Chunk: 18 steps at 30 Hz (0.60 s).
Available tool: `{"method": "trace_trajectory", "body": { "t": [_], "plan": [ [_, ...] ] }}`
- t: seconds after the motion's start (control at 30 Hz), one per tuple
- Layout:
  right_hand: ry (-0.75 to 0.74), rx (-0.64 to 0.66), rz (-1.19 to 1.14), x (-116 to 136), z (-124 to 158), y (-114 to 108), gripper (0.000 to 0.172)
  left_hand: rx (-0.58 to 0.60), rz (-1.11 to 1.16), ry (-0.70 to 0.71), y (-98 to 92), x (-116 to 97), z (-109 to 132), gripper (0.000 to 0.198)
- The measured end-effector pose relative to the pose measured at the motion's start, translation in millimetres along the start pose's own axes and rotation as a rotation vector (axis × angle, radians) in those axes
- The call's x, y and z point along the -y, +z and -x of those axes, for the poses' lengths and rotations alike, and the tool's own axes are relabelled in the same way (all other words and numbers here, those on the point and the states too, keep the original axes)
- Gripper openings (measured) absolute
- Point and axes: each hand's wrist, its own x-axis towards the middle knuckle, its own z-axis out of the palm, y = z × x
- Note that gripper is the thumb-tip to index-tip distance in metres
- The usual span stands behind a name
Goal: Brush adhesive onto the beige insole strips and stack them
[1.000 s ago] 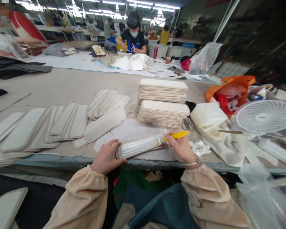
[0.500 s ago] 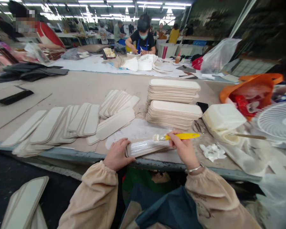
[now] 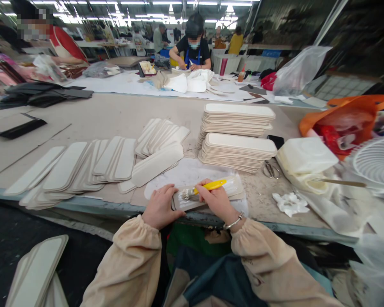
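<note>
My right hand (image 3: pixel 216 200) gripping a yellow-handled paintbrush (image 3: pixel 211 184), bristles on a glossy-coated panel (image 3: pixel 232 186), my left hand (image 3: pixel 162 207) grasping its left end, lower centre of the frame.

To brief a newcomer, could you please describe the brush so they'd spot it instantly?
At the near edge of the worktable, the left hand steadies a shiny panel. Over it, the right hand holds the brush, whose yellow handle stands out from pale stacks beyond.
</note>
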Motion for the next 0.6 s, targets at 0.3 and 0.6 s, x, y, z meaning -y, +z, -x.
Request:
{"method": "trace_trajectory", "body": {
  "t": [0.3,0.6],
  "plan": [
    [0.095,-0.226,0.124,-13.2,6.3,-69.8,0.025,0.007,-0.022,-0.002,1.2,3.0,-0.4,0.067],
    [0.104,-0.379,0.239,-28.8,14.5,-113.9,0.026,-0.027,-0.014,0.021,6.5,10.0,-2.6,0.068]
  ]
}}
